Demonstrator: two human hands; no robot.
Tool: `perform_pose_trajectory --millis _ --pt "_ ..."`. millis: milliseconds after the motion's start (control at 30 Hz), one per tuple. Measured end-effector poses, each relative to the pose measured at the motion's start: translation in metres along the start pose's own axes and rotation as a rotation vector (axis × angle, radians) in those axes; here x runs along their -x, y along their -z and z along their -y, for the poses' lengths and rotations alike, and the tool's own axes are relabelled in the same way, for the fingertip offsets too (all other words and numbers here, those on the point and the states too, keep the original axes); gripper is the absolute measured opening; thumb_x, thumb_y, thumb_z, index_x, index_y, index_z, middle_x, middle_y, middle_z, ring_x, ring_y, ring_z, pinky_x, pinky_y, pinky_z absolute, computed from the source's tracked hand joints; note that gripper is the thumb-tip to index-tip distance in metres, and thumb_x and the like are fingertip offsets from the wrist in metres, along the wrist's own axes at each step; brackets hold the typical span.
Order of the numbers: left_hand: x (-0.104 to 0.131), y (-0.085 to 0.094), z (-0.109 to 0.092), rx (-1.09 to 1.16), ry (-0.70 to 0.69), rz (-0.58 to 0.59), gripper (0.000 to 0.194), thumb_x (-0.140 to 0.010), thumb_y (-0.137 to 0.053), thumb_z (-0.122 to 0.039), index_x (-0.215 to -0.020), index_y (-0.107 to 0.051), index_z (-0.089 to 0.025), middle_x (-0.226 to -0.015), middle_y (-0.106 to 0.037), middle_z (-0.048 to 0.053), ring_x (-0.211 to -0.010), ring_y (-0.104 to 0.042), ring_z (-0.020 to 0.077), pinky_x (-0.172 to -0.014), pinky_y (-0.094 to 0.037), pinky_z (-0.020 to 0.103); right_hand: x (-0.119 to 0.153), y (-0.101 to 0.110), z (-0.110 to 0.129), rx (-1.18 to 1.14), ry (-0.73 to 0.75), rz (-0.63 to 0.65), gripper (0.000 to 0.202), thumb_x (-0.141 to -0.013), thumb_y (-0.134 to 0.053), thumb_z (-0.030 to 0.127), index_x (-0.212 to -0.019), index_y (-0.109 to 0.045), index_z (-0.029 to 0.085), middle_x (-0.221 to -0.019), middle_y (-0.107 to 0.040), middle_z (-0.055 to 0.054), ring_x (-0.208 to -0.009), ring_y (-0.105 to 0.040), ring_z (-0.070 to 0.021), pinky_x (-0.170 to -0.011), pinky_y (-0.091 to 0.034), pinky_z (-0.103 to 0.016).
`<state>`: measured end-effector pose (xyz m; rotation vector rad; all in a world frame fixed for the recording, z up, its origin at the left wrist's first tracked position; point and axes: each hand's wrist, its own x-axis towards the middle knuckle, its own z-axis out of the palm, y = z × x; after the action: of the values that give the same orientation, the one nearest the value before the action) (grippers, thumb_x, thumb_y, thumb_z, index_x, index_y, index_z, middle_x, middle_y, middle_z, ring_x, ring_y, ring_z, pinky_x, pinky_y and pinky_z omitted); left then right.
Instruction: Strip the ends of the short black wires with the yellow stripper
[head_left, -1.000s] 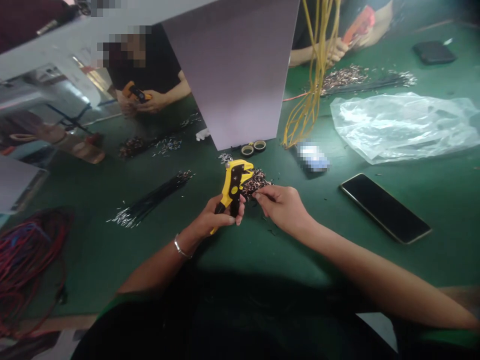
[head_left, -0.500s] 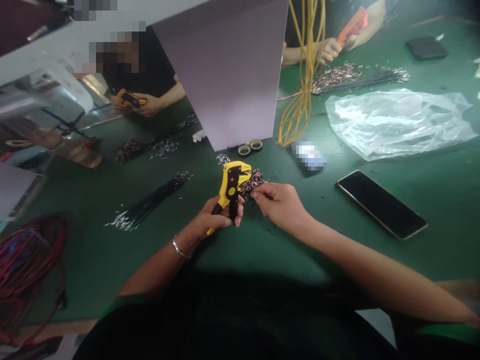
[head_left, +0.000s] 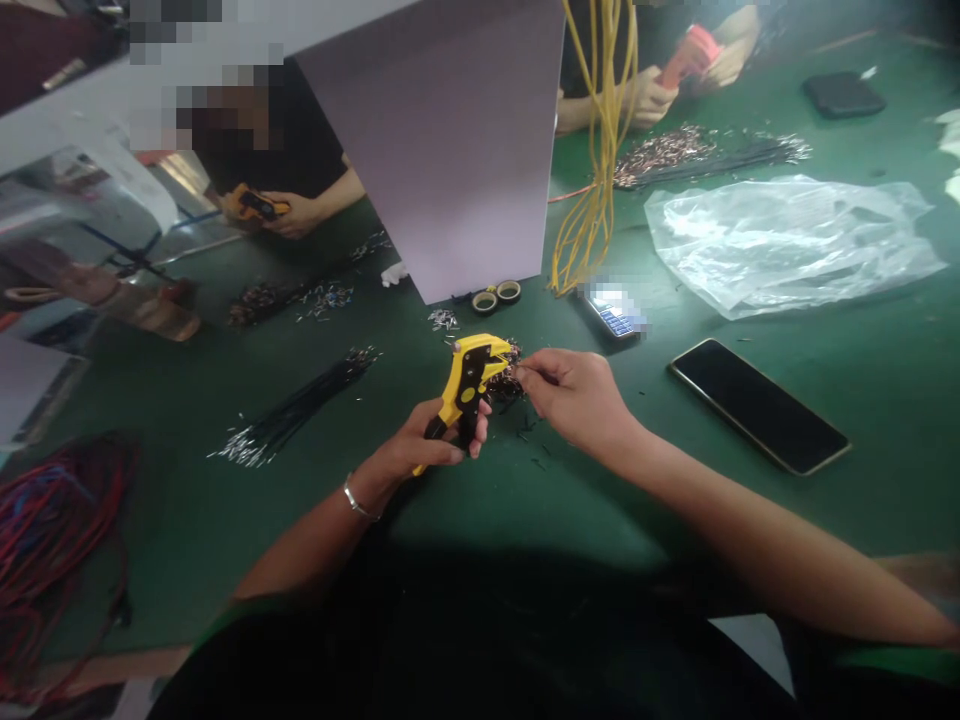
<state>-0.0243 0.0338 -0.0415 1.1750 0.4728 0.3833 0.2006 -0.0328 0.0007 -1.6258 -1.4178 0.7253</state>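
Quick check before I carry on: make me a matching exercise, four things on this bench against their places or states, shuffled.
1. yellow-and-black hand tool
2. large phone
3. clear plastic bag
4. red cables

A. spread crumpled, beyond the large phone
B. heaped at the picture's left edge
C. gripped in the left hand
D. lying flat, screen dark

Pairs: 1-C, 2-D, 3-A, 4-B

Dim overall, with pale haze brightening the green table (head_left: pixel 892 490) toward its far right corner, where light seems to enter. Glare streaks the clear plastic bag (head_left: pixel 787 245) near that corner. Deep shadow swallows the near edge and the dark shirt (head_left: pixel 450 640) — detail is lost there. The yellow tool (head_left: pixel 466 392), mid-surface, reads fairly crisp; the red cables (head_left: pixel 64 535) at the near left corner look soft — wide-angle stretch bends the margins.
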Motion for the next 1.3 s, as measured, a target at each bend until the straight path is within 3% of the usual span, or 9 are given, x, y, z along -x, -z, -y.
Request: perform_pose_trajectory --millis 200,400,733,1300 --pt "-0.004 0.005 0.000 0.154 0.047 0.128 0.056 -0.056 -0.080 -0.021 -0.110 -0.069 -0.009 -0.086 -0.068 0.013 -0.071 -0.063 0.0241 -0.069 -0.051 0.040 -0.004 0.014 -0.002 -0.129 0.030 0.127 0.021 -0.085 -0.057 0.023 -0.067 -0.067 0.018 -0.051 -0.053 0.003 -0.052 -0.046 -0.0105 -0.055 -0.038 -0.027" --pt "-0.004 -0.002 -0.007 0.202 0.078 0.164 0.050 -0.054 -0.080 -0.022 -0.102 -0.071 -0.012 -0.080 -0.068 0.011 -0.065 -0.061 0.0220 -0.063 -0.051 0.039 -0.006 0.017 -0.004 -0.214 0.040 0.177 0.019 -0.085 -0.058 0.026 -0.073 -0.070 0.017 -0.050 -0.053 0.004 -0.050 -0.045 -0.0098 -0.053 -0.038 -0.026" --pt "-0.004 -0.004 -0.008 0.186 0.089 0.154 0.041 -0.055 -0.077 -0.022 -0.094 -0.071 -0.014 -0.076 -0.065 0.009 -0.062 -0.059 0.0202 -0.059 -0.050 0.038 -0.006 0.017 -0.006 -0.259 0.002 0.209 0.019 -0.084 -0.059 0.025 -0.072 -0.071 0.017 -0.050 -0.052 0.004 -0.050 -0.044 -0.0091 -0.054 -0.038 -0.026" --pt "-0.003 -0.004 -0.005 0.207 0.088 0.140 0.041 -0.055 -0.077 -0.021 -0.095 -0.071 -0.014 -0.072 -0.064 0.008 -0.059 -0.059 0.0196 -0.056 -0.051 0.036 -0.006 0.014 -0.009 -0.275 -0.017 0.212 0.019 -0.084 -0.059 0.026 -0.073 -0.072 0.017 -0.049 -0.053 0.004 -0.049 -0.045 -0.0095 -0.054 -0.039 -0.027"
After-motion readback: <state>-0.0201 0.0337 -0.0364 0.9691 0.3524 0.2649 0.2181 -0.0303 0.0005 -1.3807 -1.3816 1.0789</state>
